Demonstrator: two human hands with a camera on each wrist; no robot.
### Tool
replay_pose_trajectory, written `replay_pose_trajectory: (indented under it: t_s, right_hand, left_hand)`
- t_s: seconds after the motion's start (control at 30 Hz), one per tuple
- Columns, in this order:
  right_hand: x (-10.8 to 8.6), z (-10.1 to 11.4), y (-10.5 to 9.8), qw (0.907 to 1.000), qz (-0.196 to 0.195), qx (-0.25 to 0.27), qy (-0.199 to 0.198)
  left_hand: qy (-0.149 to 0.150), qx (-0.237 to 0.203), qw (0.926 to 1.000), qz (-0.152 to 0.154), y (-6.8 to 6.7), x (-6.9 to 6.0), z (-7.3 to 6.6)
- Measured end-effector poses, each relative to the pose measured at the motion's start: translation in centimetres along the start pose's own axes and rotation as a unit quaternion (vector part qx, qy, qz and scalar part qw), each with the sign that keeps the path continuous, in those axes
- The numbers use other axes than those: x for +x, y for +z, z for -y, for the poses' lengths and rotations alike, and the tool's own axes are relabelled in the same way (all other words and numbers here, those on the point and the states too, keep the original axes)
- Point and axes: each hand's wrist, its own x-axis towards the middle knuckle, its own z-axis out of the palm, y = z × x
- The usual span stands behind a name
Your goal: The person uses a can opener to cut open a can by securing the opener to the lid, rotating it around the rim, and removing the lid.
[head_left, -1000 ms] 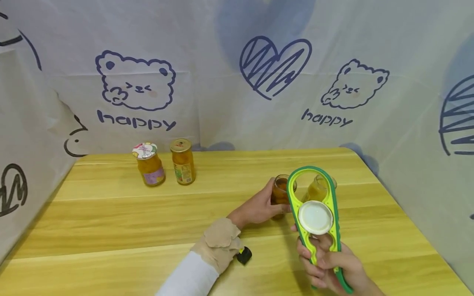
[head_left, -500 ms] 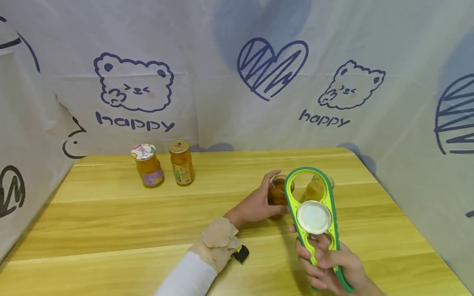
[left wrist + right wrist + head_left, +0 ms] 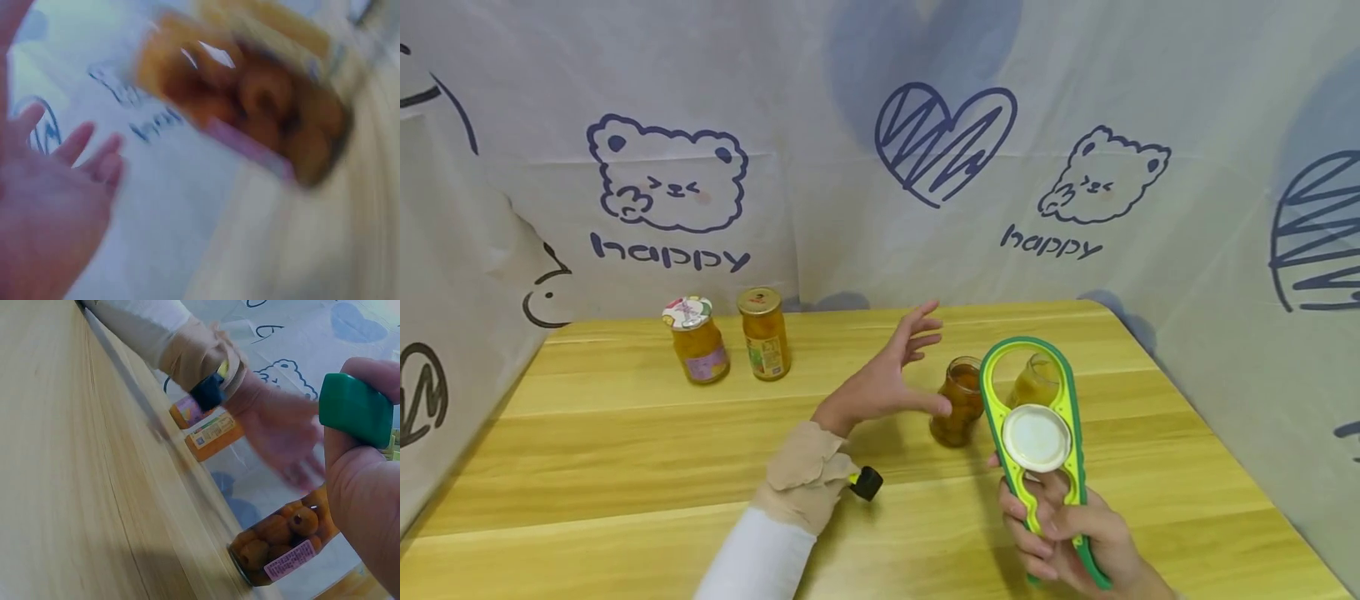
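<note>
My left hand (image 3: pixel 880 379) is beside an uncapped jar of dark round fruit (image 3: pixel 957 417), fingers spread and apart from the glass. In the left wrist view the same jar (image 3: pixel 262 100) looks blurred next to the spread hand (image 3: pixel 56 187). My right hand (image 3: pixel 1075 529) grips the handles of a green jar opener (image 3: pixel 1071 400). A white-lined lid (image 3: pixel 1037 439) sits within the opener, its inner side facing up. Behind the opener stands an uncapped jar with yellow contents (image 3: pixel 1036 382), partly hidden. The right wrist view shows the opener's green handle end (image 3: pixel 356 409) in the curled hand.
Two lidded jars stand at the back left of the wooden table (image 3: pixel 625 467): one with a patterned lid (image 3: pixel 700 354), one with a gold lid (image 3: pixel 765 346). A white cloth with drawings (image 3: pixel 827 183) hangs behind the table. A black wrist camera (image 3: pixel 867 483) is strapped to the left wrist.
My left hand has let go of the dark fruit jar and moved left, its fingers spreading. The jar stays on the table. The right hand and the jar opener hold nearly still.
</note>
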Motion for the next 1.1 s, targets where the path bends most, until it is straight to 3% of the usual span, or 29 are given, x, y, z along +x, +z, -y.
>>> replay_pose_trajectory:
  t_s: [0.1,0.17,0.27,0.33,0.4,0.5,0.6,0.67,0.73,0.93,1.1]
  right_hand:
    - [0.0,0.1,0.0,1.0000,-0.005,-0.002,0.003]
    - [-0.1,0.1,0.0,0.9999,-0.008,0.000,0.007]
    - [-0.1,0.3,0.0,0.9998,-0.015,0.005,0.010]
    - [-0.2,0.3,0.0,0.9998,-0.015,0.006,0.009]
    - [-0.3,0.2,0.0,0.9998,-0.017,0.002,0.007]
    - [-0.4,0.1,-0.1,0.9997,-0.021,-0.010,0.006]
    - [-0.3,0.0,-0.2,0.9993,-0.028,-0.023,0.002]
    - [-0.3,-0.1,-0.3,0.9991,-0.028,-0.031,-0.002]
    - [-0.2,-0.1,-0.3,0.9989,-0.026,-0.040,-0.008]
    - [-0.3,0.0,-0.4,0.9972,-0.041,-0.062,-0.009]
    - [-0.3,-0.2,-0.4,0.9948,-0.055,-0.082,-0.024]
  left_hand:
    - [0.081,-0.076,0.9921,-0.058,0.9,0.2,-2.3]
    - [0.131,-0.080,0.9857,-0.070,2.0,0.2,-4.1]
    - [0.171,0.018,0.9838,-0.051,3.9,0.0,-6.0]
    - [0.184,0.120,0.9750,-0.032,5.0,0.0,-6.6]
    - [0.197,0.220,0.9553,-0.013,6.0,-0.1,-6.8]
    - [0.225,0.342,0.9124,0.007,7.3,-0.2,-6.6]
    - [0.249,0.420,0.8726,0.012,8.3,-0.4,-6.5]
    - [0.257,0.456,0.8523,0.008,8.8,-0.7,-6.5]
    - [0.257,0.478,0.8400,0.001,9.2,-0.8,-6.6]
    - [0.233,0.523,0.8194,-0.020,10.4,-1.2,-7.1]
    - [0.199,0.550,0.8099,-0.042,11.4,-1.6,-7.2]
